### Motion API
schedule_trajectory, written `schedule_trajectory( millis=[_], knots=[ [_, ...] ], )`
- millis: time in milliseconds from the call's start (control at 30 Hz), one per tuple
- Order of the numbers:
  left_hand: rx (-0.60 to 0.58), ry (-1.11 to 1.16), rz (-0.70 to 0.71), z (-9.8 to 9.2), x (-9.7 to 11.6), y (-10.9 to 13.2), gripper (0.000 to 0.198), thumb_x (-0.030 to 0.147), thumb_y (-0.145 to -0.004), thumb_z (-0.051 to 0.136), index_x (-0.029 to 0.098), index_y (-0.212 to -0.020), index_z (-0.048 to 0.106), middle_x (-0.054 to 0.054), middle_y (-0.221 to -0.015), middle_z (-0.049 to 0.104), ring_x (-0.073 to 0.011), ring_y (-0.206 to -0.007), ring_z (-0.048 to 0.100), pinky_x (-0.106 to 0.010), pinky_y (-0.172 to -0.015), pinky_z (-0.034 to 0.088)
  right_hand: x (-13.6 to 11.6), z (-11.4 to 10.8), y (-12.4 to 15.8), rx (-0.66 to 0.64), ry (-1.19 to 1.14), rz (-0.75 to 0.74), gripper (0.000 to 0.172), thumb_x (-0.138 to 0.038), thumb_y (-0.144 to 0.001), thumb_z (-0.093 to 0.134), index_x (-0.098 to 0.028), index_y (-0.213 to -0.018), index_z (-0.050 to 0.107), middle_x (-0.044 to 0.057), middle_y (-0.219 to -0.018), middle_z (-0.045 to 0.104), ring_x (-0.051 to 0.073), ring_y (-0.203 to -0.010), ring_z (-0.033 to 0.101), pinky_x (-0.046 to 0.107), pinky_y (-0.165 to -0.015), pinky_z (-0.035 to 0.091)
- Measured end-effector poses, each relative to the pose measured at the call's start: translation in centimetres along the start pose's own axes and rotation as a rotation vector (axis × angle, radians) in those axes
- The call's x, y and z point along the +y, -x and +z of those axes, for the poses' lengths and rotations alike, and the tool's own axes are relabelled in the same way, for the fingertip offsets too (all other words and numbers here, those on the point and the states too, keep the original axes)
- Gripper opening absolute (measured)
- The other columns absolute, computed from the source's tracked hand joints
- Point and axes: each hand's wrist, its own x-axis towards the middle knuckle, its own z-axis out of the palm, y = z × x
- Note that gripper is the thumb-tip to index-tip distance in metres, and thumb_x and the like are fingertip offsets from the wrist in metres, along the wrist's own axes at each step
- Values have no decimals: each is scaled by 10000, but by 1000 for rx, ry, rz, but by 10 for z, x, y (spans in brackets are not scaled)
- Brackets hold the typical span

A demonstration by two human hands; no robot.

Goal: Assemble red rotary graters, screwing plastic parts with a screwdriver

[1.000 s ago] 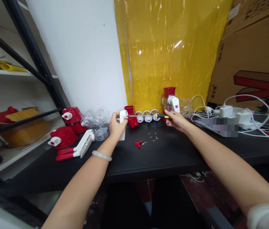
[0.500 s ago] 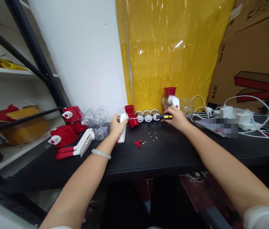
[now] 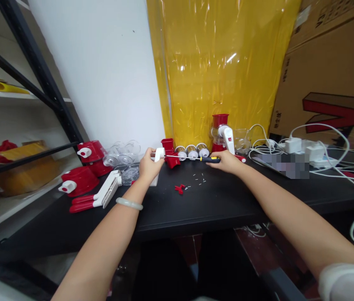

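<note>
Now: two red housings [image 3: 78,180] far left of screwdriver [image 3: 195,158]. Left hand [image 3: 151,165] clenched on white part [image 3: 160,154] at screwdriver's tip end. Screwdriver: one, long axis level, running left-right, tip at white part, handle to right; actual contact too small to tell. Three metal drums [image 3: 192,150] just behind its shaft. One red clip [image 3: 179,189] and loose screws [image 3: 199,179] in front of it on tabletop [image 3: 227,205]. Right hand [image 3: 225,162] gripping its handle. One red-white unit [image 3: 222,134] behind handle. One hand per end, equally near.
</note>
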Motion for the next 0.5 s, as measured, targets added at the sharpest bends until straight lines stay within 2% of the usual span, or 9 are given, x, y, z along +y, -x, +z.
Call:
schedule_trajectory(
  millis=[100, 233, 367, 500],
  knots=[
    [-5, 26, -1, 2, -2, -1, 281, 321, -658, 649, 250, -907, 541, 20, -839, 678, -157, -667, 610, -249, -624, 398, 0, -3, -1, 82, 88, -2, 179, -348, -795, 637, -203, -882, 694, 31, -822, 717, 180, -756, 658, 266, -676, 445],
    [-25, 66, 1, 5, -5, -1, 273, 317, -652, 653, 253, -897, 550, 21, -824, 676, -164, -692, 616, -246, -620, 404, -3, -8, 0, 208, 376, -33, 199, -246, -783, 649, -222, -977, 688, 51, -939, 701, 209, -852, 648, 284, -672, 425],
    [-34, 114, -35, 7, -6, -2, 277, 318, -639, 667, 239, -871, 538, 18, -784, 667, -163, -678, 611, -248, -624, 414, -8, -12, 3, 282, 562, -94, 192, -289, -845, 605, -226, -1010, 681, 60, -937, 665, 199, -828, 627, 283, -615, 386],
    [-35, 135, -46, 6, -7, -4, 283, 321, -634, 669, 237, -866, 531, 23, -777, 661, -161, -670, 607, -251, -628, 417, -13, -15, 4, 317, 616, -185, 219, -323, -889, 560, -204, -1032, 676, 80, -930, 648, 199, -838, 610, 288, -634, 381]
  ],
)
